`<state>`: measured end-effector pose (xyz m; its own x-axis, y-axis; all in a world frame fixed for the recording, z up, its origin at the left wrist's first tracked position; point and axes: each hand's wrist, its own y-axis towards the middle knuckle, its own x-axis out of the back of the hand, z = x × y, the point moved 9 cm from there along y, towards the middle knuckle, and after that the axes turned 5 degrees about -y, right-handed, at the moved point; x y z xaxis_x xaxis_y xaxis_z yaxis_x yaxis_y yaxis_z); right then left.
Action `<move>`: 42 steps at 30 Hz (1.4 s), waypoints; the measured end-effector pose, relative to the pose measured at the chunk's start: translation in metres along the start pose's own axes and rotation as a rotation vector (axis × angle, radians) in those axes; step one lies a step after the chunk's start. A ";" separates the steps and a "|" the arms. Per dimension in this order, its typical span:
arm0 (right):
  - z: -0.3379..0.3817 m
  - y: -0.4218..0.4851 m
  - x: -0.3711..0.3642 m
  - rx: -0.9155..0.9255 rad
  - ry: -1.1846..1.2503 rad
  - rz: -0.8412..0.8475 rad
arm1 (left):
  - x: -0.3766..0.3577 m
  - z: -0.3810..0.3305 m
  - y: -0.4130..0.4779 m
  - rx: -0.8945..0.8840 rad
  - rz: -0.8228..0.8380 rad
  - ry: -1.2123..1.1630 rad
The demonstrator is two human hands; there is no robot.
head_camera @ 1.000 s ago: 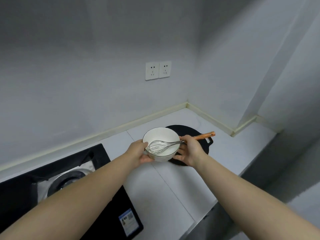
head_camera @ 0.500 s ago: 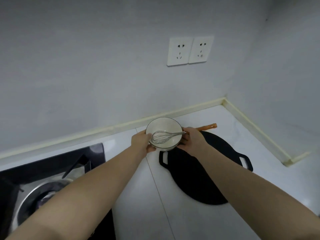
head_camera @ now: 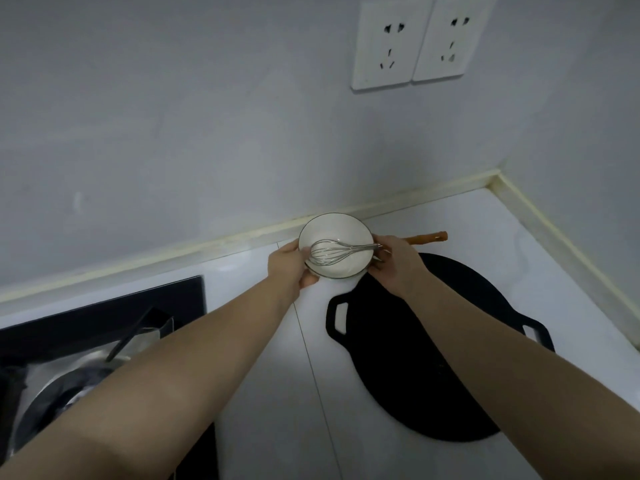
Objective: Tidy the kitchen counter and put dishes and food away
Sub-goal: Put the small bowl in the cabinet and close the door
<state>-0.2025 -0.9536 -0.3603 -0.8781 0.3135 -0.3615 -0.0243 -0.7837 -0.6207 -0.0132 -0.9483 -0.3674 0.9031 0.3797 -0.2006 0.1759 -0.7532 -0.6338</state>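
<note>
Head view: left hand [head_camera: 289, 268] grips the bowl [head_camera: 332, 230] at its left rim. The right hand [head_camera: 394, 265] grips the right rim, with fingers at the neck of the whisk [head_camera: 332, 252]. The whisk's axis runs left-right, its handle projecting right past the right hand. The bowl is far on the surface [head_camera: 467, 223], by the griddle [head_camera: 433, 341].

The left hand [head_camera: 290, 269] grips the white bowl [head_camera: 341, 233] by its left rim; the right hand [head_camera: 396, 266] holds its right side, where the whisk [head_camera: 332, 252] crosses the rim, wires inside, orange handle pointing right; a black griddle [head_camera: 433, 358] lies on the counter [head_camera: 270, 410] just beside; a stove [head_camera: 104, 317] sits left.
</note>
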 end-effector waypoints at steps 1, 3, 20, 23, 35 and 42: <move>0.000 0.001 0.002 -0.004 -0.006 -0.003 | 0.000 0.001 0.001 0.000 -0.001 -0.001; -0.001 0.000 0.005 -0.013 -0.020 -0.015 | 0.000 0.003 0.000 -0.008 0.003 0.013; -0.022 -0.067 0.011 -0.111 -0.207 -0.065 | 0.006 0.003 -0.077 0.082 0.164 0.316; -0.024 -0.095 0.003 -0.115 -0.185 -0.060 | 0.007 -0.002 -0.105 0.024 0.198 0.415; -0.026 -0.219 -0.052 0.073 -0.276 0.040 | 0.064 -0.052 -0.226 -0.300 0.202 0.389; -0.061 -0.318 -0.129 0.295 -0.596 0.142 | 0.157 -0.088 -0.317 -0.647 0.131 0.664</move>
<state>-0.0520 -0.7125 -0.1586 -0.9936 -0.0859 0.0727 0.0554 -0.9354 -0.3491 0.1076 -0.6972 -0.1325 0.9349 0.0368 0.3529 0.0607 -0.9965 -0.0569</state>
